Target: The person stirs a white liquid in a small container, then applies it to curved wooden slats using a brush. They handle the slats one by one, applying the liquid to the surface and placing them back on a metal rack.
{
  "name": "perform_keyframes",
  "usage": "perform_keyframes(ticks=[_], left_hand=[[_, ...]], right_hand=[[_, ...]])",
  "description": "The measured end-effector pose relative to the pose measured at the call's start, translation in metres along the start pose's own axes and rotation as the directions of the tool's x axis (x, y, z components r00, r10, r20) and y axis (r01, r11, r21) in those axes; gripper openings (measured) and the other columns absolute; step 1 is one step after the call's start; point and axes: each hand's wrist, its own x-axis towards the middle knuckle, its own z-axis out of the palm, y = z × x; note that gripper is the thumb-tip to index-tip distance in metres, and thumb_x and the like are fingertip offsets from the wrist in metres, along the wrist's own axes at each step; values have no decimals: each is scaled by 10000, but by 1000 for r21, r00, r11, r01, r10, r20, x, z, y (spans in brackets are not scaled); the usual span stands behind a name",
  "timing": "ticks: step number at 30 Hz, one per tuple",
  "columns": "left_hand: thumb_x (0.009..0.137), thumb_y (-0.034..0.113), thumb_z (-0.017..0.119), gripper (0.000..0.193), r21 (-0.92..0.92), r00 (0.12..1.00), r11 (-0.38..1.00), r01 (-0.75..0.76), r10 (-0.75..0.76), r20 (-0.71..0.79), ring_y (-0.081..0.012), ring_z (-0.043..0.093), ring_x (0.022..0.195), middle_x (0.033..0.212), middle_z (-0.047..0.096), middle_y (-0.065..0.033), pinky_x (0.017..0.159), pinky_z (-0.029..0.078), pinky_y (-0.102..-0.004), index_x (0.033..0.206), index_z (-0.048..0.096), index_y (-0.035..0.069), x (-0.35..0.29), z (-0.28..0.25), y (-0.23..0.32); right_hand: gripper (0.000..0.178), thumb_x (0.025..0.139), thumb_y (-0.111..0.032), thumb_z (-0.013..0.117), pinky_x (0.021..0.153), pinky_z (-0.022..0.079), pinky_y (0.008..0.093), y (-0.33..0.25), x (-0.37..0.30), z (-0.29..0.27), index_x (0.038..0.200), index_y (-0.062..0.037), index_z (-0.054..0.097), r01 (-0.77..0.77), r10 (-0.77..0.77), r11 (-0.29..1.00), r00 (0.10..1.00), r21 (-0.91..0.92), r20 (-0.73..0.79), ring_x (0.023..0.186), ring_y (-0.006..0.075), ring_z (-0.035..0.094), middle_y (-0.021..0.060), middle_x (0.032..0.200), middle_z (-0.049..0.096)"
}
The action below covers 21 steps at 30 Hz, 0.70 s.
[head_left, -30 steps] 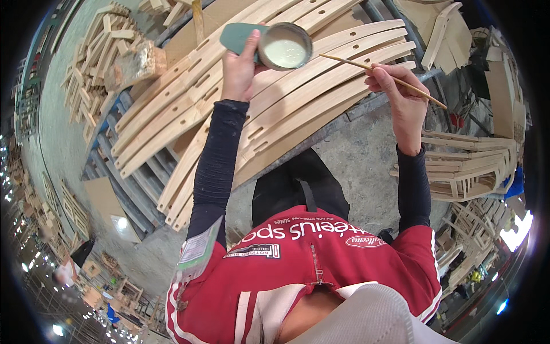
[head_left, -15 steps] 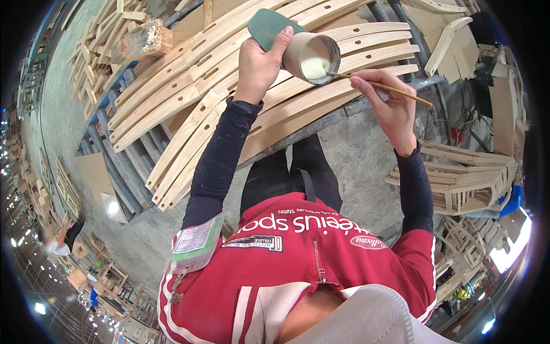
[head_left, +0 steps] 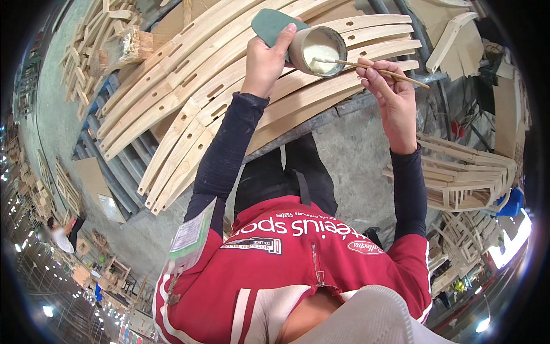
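Note:
My left hand (head_left: 263,67) is closed round a pale, round glue pot (head_left: 296,53) with a flat green handle (head_left: 270,26), its thumb lying along the side. The pot is tilted, so its mouth and the creamy white glue (head_left: 314,50) inside show. Between the fingertips of my right hand (head_left: 395,106) is a thin wooden glue brush (head_left: 409,78). Its white-coated tip is inside the pot's mouth, over the glue. Beneath both hands lie several curved wooden slats (head_left: 212,89) with oval slots cut into them.
The slats rest on a grey metal roller stand (head_left: 123,166). Loose wooden parts (head_left: 94,43) are piled at the far left, by a rough wooden block (head_left: 134,46). Slatted curved frames (head_left: 458,172) stand at right. A person (head_left: 62,236) is at the left edge.
The pot has shifted slightly right and its mouth faces me more. The brush tip has lifted and shows white glue. My right-hand fingers have moved along the handle.

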Motion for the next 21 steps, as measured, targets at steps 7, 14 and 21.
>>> perform_keyframes(ticks=[7,14,21], left_hand=[[941,315,590,347,-5,999,1000,11,-11,37,-96,660,814,1002,679,-40,613,588,-267,1151,642,45,7,16,-13],[942,310,588,351,20,997,997,68,-67,-37,-110,655,869,1048,669,-48,639,590,-279,1175,635,52,1,1,-28],[946,318,583,368,54,988,989,137,-133,-74,-109,652,907,1080,660,-48,696,586,-283,1202,615,55,-17,-13,-25]], right_hand=[[142,933,-98,598,774,558,279,22,18,-31,1032,2,581,-77,78,997,997,-29,20,925,202,677,168,1018,675],[153,918,-124,633,731,563,268,13,38,-68,985,10,602,296,-367,883,919,-364,-143,844,188,691,138,933,690],[159,882,-156,683,700,526,216,56,68,-104,901,-3,644,293,-514,593,855,-750,-73,770,91,689,70,812,713]])
